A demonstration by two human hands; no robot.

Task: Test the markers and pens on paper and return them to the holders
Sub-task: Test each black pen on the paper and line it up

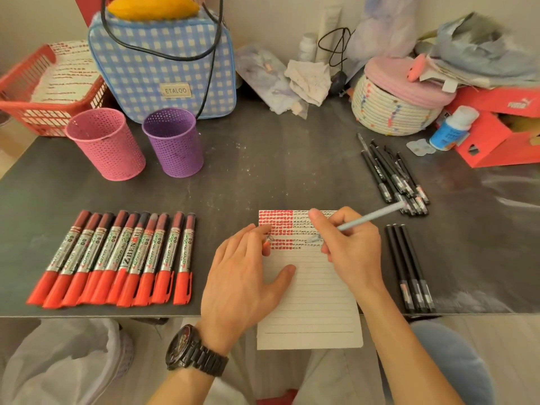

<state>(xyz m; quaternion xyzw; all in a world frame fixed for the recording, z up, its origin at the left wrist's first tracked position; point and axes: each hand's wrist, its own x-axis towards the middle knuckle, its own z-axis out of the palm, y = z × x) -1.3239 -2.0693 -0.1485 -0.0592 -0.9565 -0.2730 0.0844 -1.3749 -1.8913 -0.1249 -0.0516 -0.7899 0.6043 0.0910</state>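
Head view: the right hand [350, 247] has its grip closed round a pale blue pen [368, 217], thumb and fingers pinching the lower barrel. The pen's tip meets the paper [312, 302] at the lowest row of test marks, near the paper's far end. Its long axis slants from that tip up and away to the right, its tail end over the loose pile of black pens [394, 176] beyond the paper's right corner.

The left hand [245, 276] lies flat on the paper's left edge, grip released, pinning the sheet. Something small sits by its fingertips, too small to make out.

Both holders, pink [105, 144] and purple [175, 141], stand on the tabletop [263, 176] well off to the far left of the paper. Returning the pen would likely mean carrying it left across the pinning hand, which is the nearer one to the holders, and swinging the barrel upright to drop it in.
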